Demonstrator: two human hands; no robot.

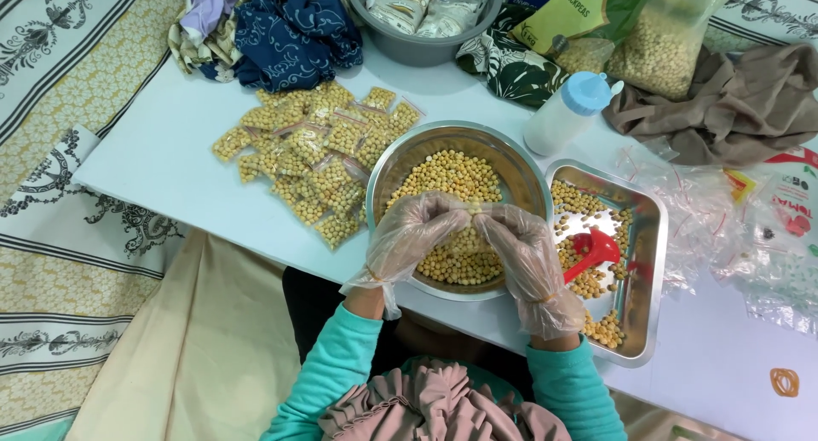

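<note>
A home packing spot: low white table [162, 151] on patterned bedding [60, 83], heaped clothes [281, 28], a steel bowl [400, 155] of chickpeas.

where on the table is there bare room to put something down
Bare tabletop left of the filled packets, and the near right corner by the orange rubber band. Crowded around the steel bowl, tray and back edge.

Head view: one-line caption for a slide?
Gloved left hand and right hand meet over a steel bowl of chickpeas, beside filled packets.
</note>
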